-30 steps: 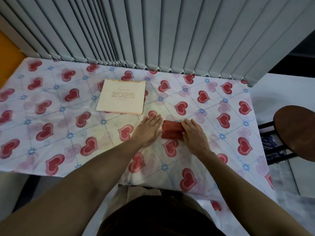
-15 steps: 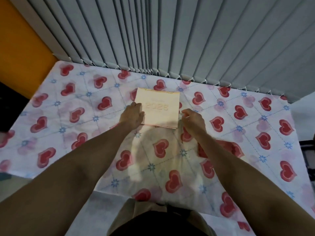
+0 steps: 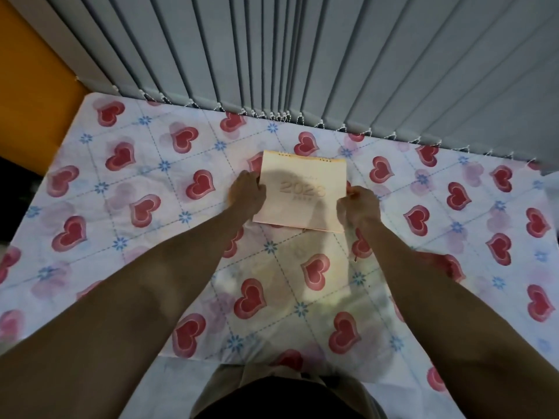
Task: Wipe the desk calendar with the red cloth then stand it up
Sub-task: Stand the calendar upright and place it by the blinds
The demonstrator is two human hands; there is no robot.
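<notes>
The desk calendar (image 3: 302,192) is lying flat on the heart-print tablecloth (image 3: 136,207), near the blinds (image 3: 302,55). The left hand (image 3: 246,193) and right hand (image 3: 361,204) are gripping its opposite side edges.

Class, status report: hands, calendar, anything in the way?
Left hand and right hand grip the calendar by its side edges. Calendar flat. Nothing in the way.

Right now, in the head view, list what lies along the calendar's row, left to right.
Orange wall → heart-print tablecloth → left hand at the calendar's left edge → desk calendar lying flat → right hand at its right edge.
</notes>
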